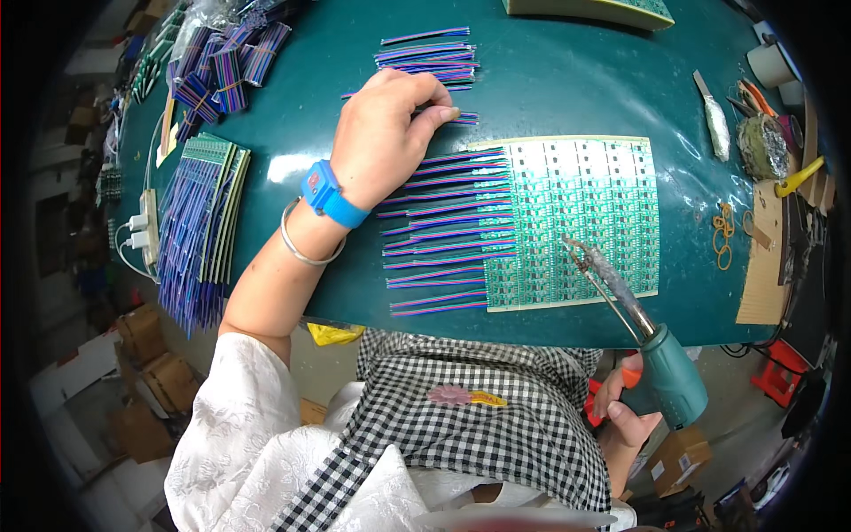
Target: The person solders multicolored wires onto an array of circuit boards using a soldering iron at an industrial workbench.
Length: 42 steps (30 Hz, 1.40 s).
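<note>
My left hand (386, 124), with a blue wristband, reaches over the far side of the table. Its thumb and forefinger are pinched together on a short multicoloured wire strip (467, 118), mostly hidden by the fingers. Beyond it lies a pile of similar wire strips (425, 58). My right hand (628, 417) is closed on a soldering iron (674, 377) with a green handle. The iron's tip and a thin metal tube hang over a green circuit board panel (585, 186). Wire strips (443, 235) stick out leftward in a row from the panel's left edge.
Stacked panels with wires (199, 222) stand at the left, beside a power strip (148, 226). Bundled wires (226, 71) lie at the far left. A light-coloured block (594, 11) sits at the back. Rubber bands (723, 235), a wrapped blade (714, 120) and a solder spool (764, 149) lie right.
</note>
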{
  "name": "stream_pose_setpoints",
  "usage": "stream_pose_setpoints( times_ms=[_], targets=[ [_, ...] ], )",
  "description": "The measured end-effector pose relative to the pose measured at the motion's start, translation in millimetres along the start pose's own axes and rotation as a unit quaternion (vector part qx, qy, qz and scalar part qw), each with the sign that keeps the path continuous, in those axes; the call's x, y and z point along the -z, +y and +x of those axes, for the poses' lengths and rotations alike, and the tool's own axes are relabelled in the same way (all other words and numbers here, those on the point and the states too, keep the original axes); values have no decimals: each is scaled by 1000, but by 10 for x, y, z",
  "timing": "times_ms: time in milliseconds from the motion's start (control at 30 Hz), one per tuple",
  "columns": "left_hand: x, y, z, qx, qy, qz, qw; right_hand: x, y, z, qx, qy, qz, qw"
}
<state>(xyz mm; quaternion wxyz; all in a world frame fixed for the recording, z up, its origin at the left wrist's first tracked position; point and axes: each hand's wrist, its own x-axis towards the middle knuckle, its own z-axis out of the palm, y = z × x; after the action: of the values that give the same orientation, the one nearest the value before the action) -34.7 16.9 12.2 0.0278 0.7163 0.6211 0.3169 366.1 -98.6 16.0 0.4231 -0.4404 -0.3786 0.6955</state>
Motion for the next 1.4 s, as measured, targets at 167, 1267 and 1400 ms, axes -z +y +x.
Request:
stream_pose_setpoints(
  times_ms=[167,1267,1400],
  targets=[
    [155,308,-73,188,-100,-231,949,37,7,12,-2,-20,-16,1000],
    [-125,829,-839,-64,-122,-158,978,121,79,-294,-132,-31,-136,981],
    [-115,831,-835,-72,-122,-149,979,94,50,-223,-119,-49,-187,974]
  ],
)
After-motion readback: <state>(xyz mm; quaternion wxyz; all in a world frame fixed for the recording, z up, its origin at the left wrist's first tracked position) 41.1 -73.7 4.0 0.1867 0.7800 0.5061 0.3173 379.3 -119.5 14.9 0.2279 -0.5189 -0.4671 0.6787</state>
